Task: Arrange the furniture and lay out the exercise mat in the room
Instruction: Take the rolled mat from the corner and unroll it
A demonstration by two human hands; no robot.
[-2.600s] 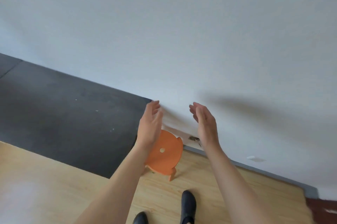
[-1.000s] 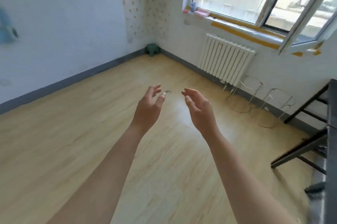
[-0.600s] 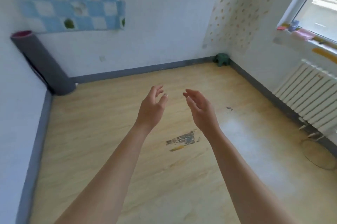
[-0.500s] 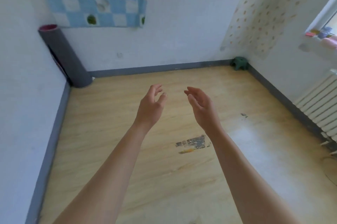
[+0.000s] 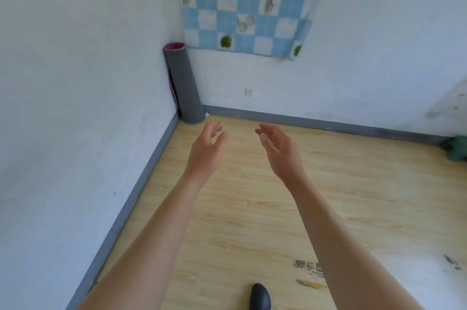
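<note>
A rolled grey exercise mat (image 5: 184, 84) with a pink inner layer stands upright in the far left corner, leaning against the walls. My left hand (image 5: 206, 149) and my right hand (image 5: 279, 149) are raised in front of me, palms facing each other, fingers relaxed and holding nothing. Both hands are well short of the mat, which lies beyond and left of them.
White walls (image 5: 75, 82) with a grey skirting board (image 5: 141, 181) meet at the corner. A blue checked cloth (image 5: 249, 19) hangs on the far wall above a socket (image 5: 249, 92). A small green stool (image 5: 457, 149) sits at the far right. My dark shoe (image 5: 260, 297) is on the wooden floor.
The view has swung left from the window and radiator to the corner, and the rolled mat now stands nearer and more central. Both hands keep the same raised, empty pose.
</note>
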